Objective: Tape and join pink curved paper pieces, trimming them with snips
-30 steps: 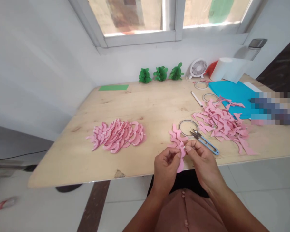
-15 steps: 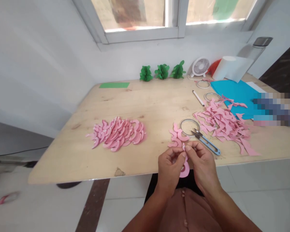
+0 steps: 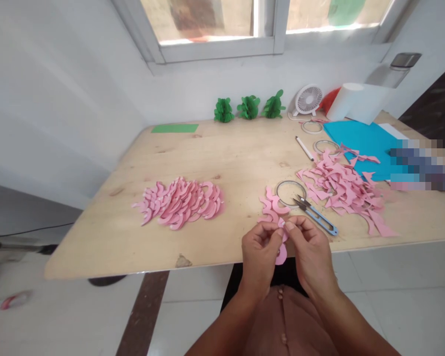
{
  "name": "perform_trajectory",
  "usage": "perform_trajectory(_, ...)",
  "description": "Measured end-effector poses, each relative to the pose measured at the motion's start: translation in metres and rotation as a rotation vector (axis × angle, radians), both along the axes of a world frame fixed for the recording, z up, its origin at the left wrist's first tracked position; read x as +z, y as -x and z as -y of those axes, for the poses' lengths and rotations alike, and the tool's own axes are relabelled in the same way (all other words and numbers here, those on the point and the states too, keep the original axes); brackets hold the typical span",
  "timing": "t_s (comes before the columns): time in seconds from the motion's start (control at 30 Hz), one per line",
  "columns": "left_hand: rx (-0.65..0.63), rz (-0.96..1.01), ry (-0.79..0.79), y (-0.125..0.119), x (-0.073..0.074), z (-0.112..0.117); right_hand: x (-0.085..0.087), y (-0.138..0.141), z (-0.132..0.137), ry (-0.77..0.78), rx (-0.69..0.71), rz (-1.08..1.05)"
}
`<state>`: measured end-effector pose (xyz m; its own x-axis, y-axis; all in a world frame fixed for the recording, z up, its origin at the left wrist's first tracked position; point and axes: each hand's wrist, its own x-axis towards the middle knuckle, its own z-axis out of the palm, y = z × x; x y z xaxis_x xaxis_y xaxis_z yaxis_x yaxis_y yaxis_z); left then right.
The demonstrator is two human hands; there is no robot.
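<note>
Between my two hands, just over the table's front edge, is a curved pink paper cutout (image 3: 281, 256). My left hand (image 3: 259, 247) pinches it from the left, and my right hand (image 3: 308, 244) pinches its upper end from the right. A small white bit shows at the fingertips; I cannot tell what it is. Right beyond the fingers lie a few wavy pink paper pieces (image 3: 270, 203). A ring-shaped roll of tape (image 3: 277, 194) and blue thread snips (image 3: 321, 220) lie just past my right hand.
Pink curved cutouts (image 3: 187, 202) are heaped at the left, pink scraps (image 3: 343, 183) at the right. Behind are a marker (image 3: 304, 148), blue sheets (image 3: 371, 143), a small white fan (image 3: 308, 100), green paper figures (image 3: 248, 108) and a green strip (image 3: 175, 128). The wooden table (image 3: 107, 242) meets the wall.
The pink cutout's lower end has shifted slightly up and left between my hands. Both hands keep their pinch in nearly the same place. The view has tilted a little.
</note>
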<state>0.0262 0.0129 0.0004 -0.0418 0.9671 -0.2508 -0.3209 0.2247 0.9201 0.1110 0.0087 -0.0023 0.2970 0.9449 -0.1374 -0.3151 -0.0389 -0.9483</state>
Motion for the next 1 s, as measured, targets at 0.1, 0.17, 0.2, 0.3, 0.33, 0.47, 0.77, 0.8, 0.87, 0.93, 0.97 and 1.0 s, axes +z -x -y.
perform_trajectory(0.1, 0.023, 0.01, -0.009, -0.001, 0.0, -0.001, -0.001, 0.001, 0.0, 0.009, -0.007, 0.017)
perform_trajectory(0.17, 0.028, 0.011, -0.012, -0.001, -0.001, 0.0, -0.002, 0.001, 0.0, 0.015, -0.013, 0.021)
perform_trajectory(0.2, 0.025, 0.01, -0.012, -0.001, -0.002, 0.001, -0.002, 0.001, 0.0, 0.018, -0.018, 0.022)
perform_trajectory(0.3, 0.0, 0.0, -0.012, 0.0, -0.004, 0.002, -0.003, 0.001, 0.0, 0.025, -0.021, 0.008)
perform_trajectory(0.33, -0.008, -0.003, -0.009, 0.0, -0.003, 0.002, -0.003, 0.001, 0.001, 0.026, -0.013, 0.003)
perform_trajectory(0.47, -0.026, -0.001, 0.017, 0.0, 0.001, 0.001, -0.003, 0.001, 0.001, 0.011, -0.007, 0.006)
perform_trajectory(0.77, -0.011, 0.08, 0.069, -0.002, 0.007, 0.001, -0.003, 0.002, 0.002, -0.002, -0.053, 0.04)
perform_trajectory(0.8, -0.007, 0.083, 0.071, -0.002, 0.006, 0.001, -0.003, 0.002, 0.002, -0.001, -0.058, 0.035)
perform_trajectory(0.87, 0.005, 0.079, 0.069, -0.003, 0.006, 0.0, -0.003, 0.002, 0.002, 0.0, -0.067, 0.02)
perform_trajectory(0.93, 0.019, 0.063, 0.051, -0.003, 0.006, -0.001, -0.003, 0.002, 0.002, 0.001, -0.073, 0.008)
perform_trajectory(0.97, 0.025, 0.051, 0.039, -0.004, 0.006, -0.001, -0.003, 0.002, 0.002, 0.0, -0.075, 0.005)
perform_trajectory(1.0, 0.029, 0.04, 0.03, -0.004, 0.006, -0.001, -0.003, 0.002, 0.002, -0.001, -0.078, 0.003)
